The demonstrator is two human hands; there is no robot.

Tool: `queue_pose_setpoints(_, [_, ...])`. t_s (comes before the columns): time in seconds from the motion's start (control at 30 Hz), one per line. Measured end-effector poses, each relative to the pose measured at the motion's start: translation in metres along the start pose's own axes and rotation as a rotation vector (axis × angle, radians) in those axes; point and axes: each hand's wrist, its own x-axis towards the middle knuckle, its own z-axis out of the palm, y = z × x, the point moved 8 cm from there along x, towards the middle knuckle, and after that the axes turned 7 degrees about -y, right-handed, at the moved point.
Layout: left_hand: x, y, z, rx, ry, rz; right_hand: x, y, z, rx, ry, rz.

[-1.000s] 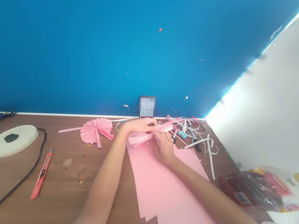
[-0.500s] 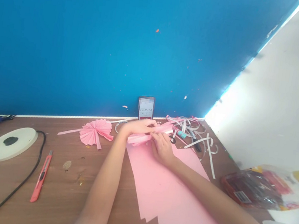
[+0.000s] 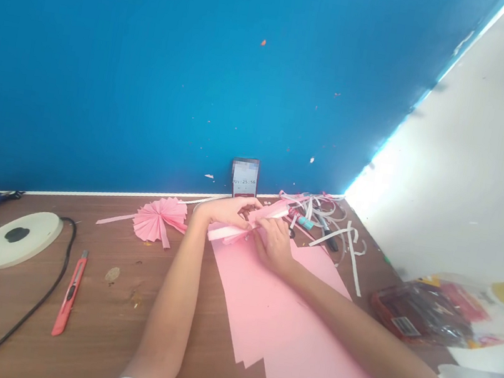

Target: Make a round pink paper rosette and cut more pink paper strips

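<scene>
Behind my brown wooden bench (image 3: 116,339) stands a bright blue wall (image 3: 109,66). My left hand (image 3: 228,211) and right hand (image 3: 278,245) clamp their fingers around the middle of a narrow pleated pink paper bundle (image 3: 225,233), over flat pink sheets (image 3: 258,307). Its left end just tipped, baring more pale edge; I judge its folds unsecured.

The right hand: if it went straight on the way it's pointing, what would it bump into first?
The right hand would first meet the folded pink paper it touches; beyond that, the left hand seems next, though depth is unclear from this view.
</scene>
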Motion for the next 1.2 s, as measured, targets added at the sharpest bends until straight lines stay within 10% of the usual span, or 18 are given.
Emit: queue_pose_setpoints(1.2, [0.005,0.0,0.003,-0.036,-0.027,0.078,-0.003,-0.008,0.012,0.01,-0.085,-0.134])
